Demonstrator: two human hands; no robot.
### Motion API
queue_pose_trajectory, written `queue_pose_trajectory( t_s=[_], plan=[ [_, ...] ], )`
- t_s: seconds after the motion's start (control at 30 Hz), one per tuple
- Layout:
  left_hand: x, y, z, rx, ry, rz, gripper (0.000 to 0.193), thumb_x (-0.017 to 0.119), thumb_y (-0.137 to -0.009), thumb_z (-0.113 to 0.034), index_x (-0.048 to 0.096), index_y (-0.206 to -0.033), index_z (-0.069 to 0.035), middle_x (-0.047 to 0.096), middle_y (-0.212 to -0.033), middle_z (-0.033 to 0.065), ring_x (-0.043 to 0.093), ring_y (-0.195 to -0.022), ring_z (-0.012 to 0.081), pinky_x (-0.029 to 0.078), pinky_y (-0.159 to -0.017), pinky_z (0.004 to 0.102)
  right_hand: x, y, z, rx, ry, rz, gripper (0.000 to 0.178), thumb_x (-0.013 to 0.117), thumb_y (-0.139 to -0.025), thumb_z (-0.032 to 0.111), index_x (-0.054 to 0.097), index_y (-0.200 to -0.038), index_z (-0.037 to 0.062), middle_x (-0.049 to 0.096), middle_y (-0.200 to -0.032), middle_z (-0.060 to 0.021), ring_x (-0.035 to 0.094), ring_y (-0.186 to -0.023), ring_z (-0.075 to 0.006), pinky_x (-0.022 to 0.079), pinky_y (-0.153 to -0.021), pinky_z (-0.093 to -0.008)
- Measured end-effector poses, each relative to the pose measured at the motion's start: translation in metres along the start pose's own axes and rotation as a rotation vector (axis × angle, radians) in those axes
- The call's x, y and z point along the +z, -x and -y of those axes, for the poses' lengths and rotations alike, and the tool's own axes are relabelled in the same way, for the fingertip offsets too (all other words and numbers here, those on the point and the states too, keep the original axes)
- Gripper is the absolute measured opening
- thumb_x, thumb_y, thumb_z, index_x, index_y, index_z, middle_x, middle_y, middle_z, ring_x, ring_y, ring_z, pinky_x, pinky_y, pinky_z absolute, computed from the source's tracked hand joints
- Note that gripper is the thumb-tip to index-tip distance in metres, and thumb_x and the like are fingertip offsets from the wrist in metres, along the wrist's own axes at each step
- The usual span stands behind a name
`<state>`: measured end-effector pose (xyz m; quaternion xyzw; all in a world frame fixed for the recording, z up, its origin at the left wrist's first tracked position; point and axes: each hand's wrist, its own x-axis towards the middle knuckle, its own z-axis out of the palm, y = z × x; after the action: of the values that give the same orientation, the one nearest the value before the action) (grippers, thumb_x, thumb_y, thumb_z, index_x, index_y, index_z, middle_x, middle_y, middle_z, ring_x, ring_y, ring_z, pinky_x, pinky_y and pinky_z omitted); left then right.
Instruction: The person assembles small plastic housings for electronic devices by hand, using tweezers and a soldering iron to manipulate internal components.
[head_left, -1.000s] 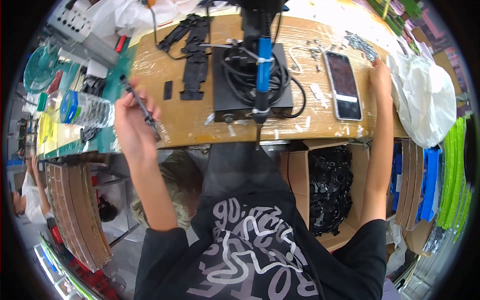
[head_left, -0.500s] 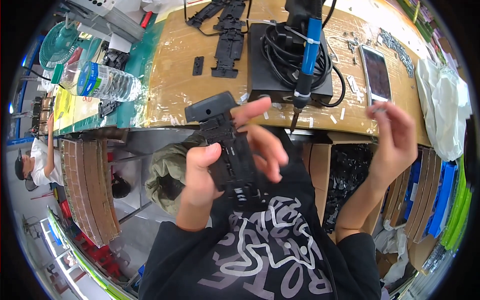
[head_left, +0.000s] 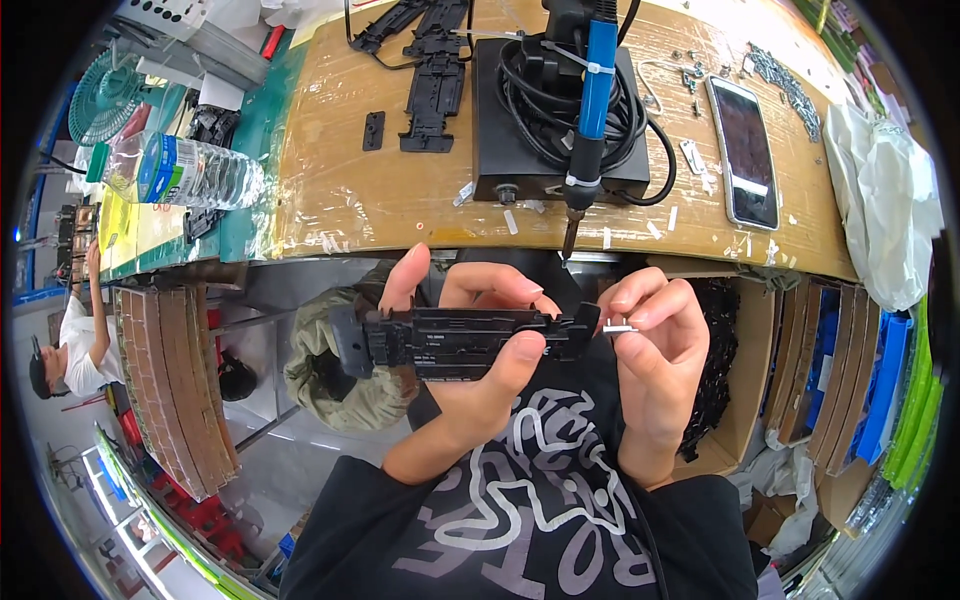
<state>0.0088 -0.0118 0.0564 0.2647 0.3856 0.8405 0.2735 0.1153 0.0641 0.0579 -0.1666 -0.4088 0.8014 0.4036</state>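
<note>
My left hand [head_left: 470, 375] is closed round a long black plastic housing [head_left: 450, 340], which lies level in front of my chest with its bulky end at the left. The thumb presses near its right end and the other fingers are behind it. Between thumb and fingertips, my right hand [head_left: 655, 350] pinches a small, thin white-and-metal piece [head_left: 619, 327] with short prongs. That piece is right beside the housing's right end; whether the two touch, I cannot tell.
A blue-handled soldering iron [head_left: 598, 110] hangs tip down by a black box [head_left: 490, 150] with coiled cable. A phone [head_left: 745, 150], small metal parts [head_left: 790, 85], black plastic frames [head_left: 432, 95] and a water bottle [head_left: 190, 175] are on the bench. Cartons flank me; another person [head_left: 80, 340] is far left.
My left hand has turned the housing from upright to level. My right hand has come in from the right bench edge to the housing's right end, with the small piece between its fingertips.
</note>
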Motion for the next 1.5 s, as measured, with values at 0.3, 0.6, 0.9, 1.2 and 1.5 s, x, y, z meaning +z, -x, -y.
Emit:
queue_pose_trajectory(
  t_s=[0.3, 0.6, 0.9, 1.2, 1.5],
  plan=[
    [-0.006, 0.006, 0.006, 0.095, -0.085, 0.174, 0.075, 0.062, -0.07, 0.002, 0.012, -0.12, -0.021, 0.046, -0.097, 0.0149, 0.054, -0.081, 0.0201, 0.049, -0.069, 0.0299, 0.005, 0.002, -0.006, -0.024, -0.024, 0.008, 0.016, 0.058, -0.07, -0.009, 0.048, -0.079, 0.0004, 0.05, -0.088, -0.013, 0.052, -0.079, -0.0157, 0.044, -0.072, -0.0267],
    [-0.008, 0.004, 0.008, 0.289, -0.163, 0.315, 0.068, 0.065, -0.066, 0.006, 0.023, -0.115, -0.018, 0.047, -0.094, 0.0159, 0.055, -0.079, 0.0228, 0.05, -0.065, 0.0295, 0.007, 0.002, -0.008, -0.013, -0.127, -0.031, 0.016, 0.056, -0.071, -0.009, 0.046, -0.079, 0.0008, 0.051, -0.085, -0.0148, 0.054, -0.078, -0.0179, 0.046, -0.071, -0.0288],
    [-0.004, 0.004, 0.011, 0.419, -0.108, 0.341, 0.066, 0.069, -0.063, 0.001, 0.027, -0.111, -0.012, 0.046, -0.096, 0.0191, 0.055, -0.081, 0.0267, 0.05, -0.064, 0.0313, -0.001, 0.002, 0.0, -0.033, -0.004, 0.024, 0.017, 0.056, -0.07, -0.01, 0.046, -0.079, 0.0006, 0.052, -0.081, -0.015, 0.055, -0.078, -0.0209, 0.047, -0.072, -0.0326],
    [-0.035, 0.016, 0.002, -0.901, 0.203, 0.43, 0.026, 0.048, -0.084, -0.017, 0.044, -0.105, -0.001, 0.048, -0.091, 0.0029, 0.047, -0.083, 0.0078, 0.041, -0.068, 0.0213, -0.022, 0.005, -0.007, -0.16, -0.035, 0.17, 0.017, 0.059, -0.07, -0.005, 0.044, -0.073, 0.0038, 0.054, -0.072, -0.0147, 0.056, -0.078, -0.0304, 0.043, -0.082, -0.0448],
    [-0.037, 0.012, 0.008, -1.283, 0.378, 0.447, 0.042, 0.056, -0.072, -0.021, 0.044, -0.106, -0.001, 0.05, -0.091, 0.0008, 0.047, -0.075, 0.0042, 0.038, -0.06, 0.0165, -0.039, 0.003, -0.022, -0.091, 0.08, 0.363, 0.017, 0.062, -0.067, -0.001, 0.048, -0.069, 0.0071, 0.058, -0.072, -0.01, 0.053, -0.088, -0.0275, 0.022, -0.095, -0.0508]
  ],
)
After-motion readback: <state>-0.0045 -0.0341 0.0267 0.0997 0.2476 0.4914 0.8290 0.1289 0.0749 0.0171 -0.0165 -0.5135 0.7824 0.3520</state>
